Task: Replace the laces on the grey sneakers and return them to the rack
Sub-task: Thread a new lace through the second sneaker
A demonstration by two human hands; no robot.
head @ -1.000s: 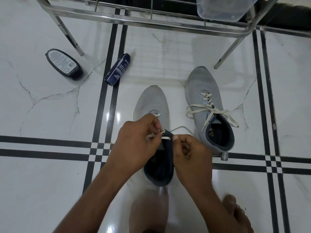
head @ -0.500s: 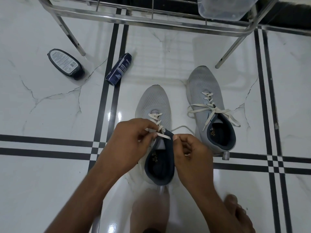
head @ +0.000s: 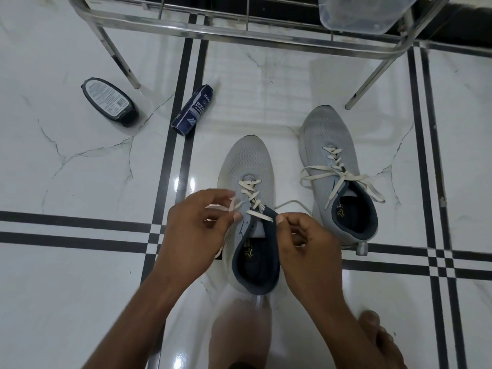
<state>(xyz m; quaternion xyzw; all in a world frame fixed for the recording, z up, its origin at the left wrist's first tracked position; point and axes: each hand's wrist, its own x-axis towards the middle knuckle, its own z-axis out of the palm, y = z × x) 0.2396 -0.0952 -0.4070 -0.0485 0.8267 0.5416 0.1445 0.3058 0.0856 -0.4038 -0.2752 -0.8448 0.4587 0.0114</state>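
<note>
I see two grey sneakers on white tiled floor, toes toward metal rack (head: 239,35). Near sneaker (head: 249,166) sits between both hands, cream lace (head: 251,194) criss-crossed partway up. Left hand (head: 197,225) pinches one lace end at its left side. Right hand (head: 306,243) pinches other end at collar. Far sneaker (head: 327,137) lies to right, laced, loose ends trailing. Blue spray can (head: 193,110) and dark bottle (head: 110,102) lie at left by rack leg. Clear plastic tub (head: 359,12) rests on rack.
</note>
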